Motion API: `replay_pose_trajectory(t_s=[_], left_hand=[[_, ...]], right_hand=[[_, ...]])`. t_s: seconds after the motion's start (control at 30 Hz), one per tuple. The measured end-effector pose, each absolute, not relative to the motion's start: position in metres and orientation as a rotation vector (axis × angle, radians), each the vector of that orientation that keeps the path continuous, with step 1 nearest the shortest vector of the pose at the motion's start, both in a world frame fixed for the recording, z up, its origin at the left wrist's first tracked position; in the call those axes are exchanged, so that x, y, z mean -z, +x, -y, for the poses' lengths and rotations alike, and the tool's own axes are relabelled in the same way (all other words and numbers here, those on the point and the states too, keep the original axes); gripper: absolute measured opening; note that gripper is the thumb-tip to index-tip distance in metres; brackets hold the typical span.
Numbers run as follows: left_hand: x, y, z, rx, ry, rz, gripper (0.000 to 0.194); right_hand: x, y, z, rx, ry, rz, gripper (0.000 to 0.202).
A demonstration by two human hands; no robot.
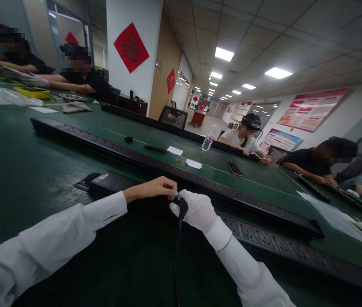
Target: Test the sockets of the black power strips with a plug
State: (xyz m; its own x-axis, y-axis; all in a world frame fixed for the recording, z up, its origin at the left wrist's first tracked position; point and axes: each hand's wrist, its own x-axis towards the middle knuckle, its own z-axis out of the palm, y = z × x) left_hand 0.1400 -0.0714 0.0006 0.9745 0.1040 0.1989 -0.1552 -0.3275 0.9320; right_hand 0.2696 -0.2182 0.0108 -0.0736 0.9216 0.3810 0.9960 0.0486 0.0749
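Observation:
Near the middle of the view, my gloved right hand [198, 209] is closed around a black plug [182, 207], whose black cable [176, 260] hangs down toward the bottom edge. My bare left hand [162, 187] touches the plug's upper end, its thumb and fingers pinched together at a small pale blue spot; what lies between them is too small to tell. Under and behind both hands runs a long black power strip [257, 234] with red dots along it. A second long black socket strip [155, 164] lies parallel just beyond.
The green table [2, 170] carries a water bottle [208, 138], a phone [234, 169], white paper pieces [193, 163] and a further black strip [136, 117]. Several people sit around it; plastic sheeting [334, 213] lies at the right.

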Motion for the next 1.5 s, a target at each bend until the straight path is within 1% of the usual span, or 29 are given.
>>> replay_pose_trajectory(t_s=[0.27,0.53,0.7,0.87,1.1,1.3,1.5], left_hand=[[0.0013,0.1412,0.0705,-0.269,1.895,0.034,0.020],[0.0025,0.1416,0.0699,-0.299,1.980,-0.075,0.026],[0.0012,0.1407,0.0701,-0.299,2.005,-0.102,0.027],[-0.0002,0.1404,0.0709,-0.320,1.975,-0.107,0.023],[0.0000,0.1414,0.0699,-0.375,1.904,-0.138,0.023],[0.0002,0.1423,0.0695,-0.425,1.862,-0.131,0.015],[0.0070,0.1458,0.0646,-0.482,1.812,-0.150,0.009]], right_hand=[[-0.0088,0.2698,0.2173,0.491,-1.969,2.076,0.035],[-0.0109,0.2699,0.2183,0.470,-1.962,2.104,0.034],[-0.0121,0.2696,0.2185,0.448,-1.966,2.106,0.035],[-0.0124,0.2698,0.2191,0.413,-1.958,2.125,0.035],[-0.0112,0.2698,0.2188,0.463,-1.951,2.118,0.035],[-0.0099,0.2714,0.2198,0.539,-1.907,2.083,0.031],[-0.0065,0.2734,0.2168,0.402,-1.850,1.945,0.030]])
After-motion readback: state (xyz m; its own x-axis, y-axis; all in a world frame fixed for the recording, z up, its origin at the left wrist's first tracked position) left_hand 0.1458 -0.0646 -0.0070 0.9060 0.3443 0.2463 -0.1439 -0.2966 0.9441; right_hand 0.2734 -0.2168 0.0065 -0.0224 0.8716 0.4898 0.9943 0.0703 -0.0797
